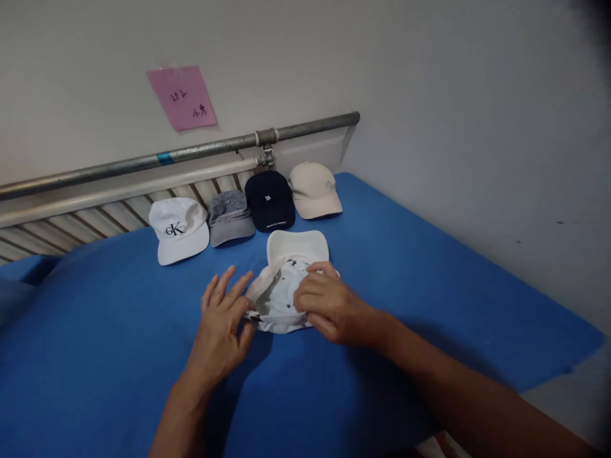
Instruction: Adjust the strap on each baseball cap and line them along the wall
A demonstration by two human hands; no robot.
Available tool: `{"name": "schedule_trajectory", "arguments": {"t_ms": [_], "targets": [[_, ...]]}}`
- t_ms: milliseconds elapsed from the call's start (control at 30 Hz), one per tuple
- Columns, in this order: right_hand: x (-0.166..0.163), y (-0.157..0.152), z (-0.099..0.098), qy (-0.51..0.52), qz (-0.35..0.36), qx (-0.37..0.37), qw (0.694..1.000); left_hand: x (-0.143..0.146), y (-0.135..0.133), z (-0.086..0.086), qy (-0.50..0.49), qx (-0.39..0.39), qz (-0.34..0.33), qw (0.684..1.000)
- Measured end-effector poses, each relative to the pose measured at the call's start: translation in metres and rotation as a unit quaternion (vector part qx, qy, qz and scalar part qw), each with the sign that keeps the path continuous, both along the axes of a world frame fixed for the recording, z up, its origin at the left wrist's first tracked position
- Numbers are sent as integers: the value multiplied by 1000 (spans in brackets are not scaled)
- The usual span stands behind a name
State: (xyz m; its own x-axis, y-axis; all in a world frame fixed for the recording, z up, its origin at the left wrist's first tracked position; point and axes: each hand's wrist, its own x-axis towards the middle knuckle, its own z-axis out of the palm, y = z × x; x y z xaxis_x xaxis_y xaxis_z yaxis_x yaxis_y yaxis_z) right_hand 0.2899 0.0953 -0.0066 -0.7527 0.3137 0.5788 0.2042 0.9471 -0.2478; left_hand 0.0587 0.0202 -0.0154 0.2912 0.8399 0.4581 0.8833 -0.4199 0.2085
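A white cap (291, 267) lies upside down on the blue sheet (119, 337), its brim pointing away from me. My right hand (329, 305) rests on the cap's crown with the fingers curled and pinching the fabric at its back edge. My left hand (222, 327) lies flat beside the cap, fingers spread, the fingertips touching the cap's left edge near the strap.
Along the far edge sit a white cap with a black logo (179, 229), a grey cap (230, 217), a dark navy cap (270, 200) and a beige cap (314, 189). Behind them run a metal pipe (191, 152) and slats. A pink note (182, 97) hangs on the wall.
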Motion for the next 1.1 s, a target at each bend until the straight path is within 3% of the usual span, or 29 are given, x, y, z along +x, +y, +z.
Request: {"name": "schedule_trajectory", "arguments": {"t_ms": [100,200,300,400,500,633,800,1100], "targets": [[8,11,-1,65,-96,4,993,10,-9,14,-33,-65,-109,991],[9,20,-9,98,-140,-5,985,25,-18,22,-99,-145,-161,971],[6,25,-18,90,-148,-24,985,31,-22,23,-169,-231,-164,944],[4,23,-18,92,-183,-20,979,31,-19,18,-226,-290,-82,926],[5,7,-5,154,-194,9,969,32,-13,13,-285,-301,0,910],[-2,-22,10,167,-103,6,980,35,-11,7,-339,-285,6,897],[-15,-31,-1,113,-88,-37,989,38,-12,2,-320,-235,8,918],[-13,-22,-15,88,-76,-77,990,41,-12,0,-262,-218,-28,940]]}}
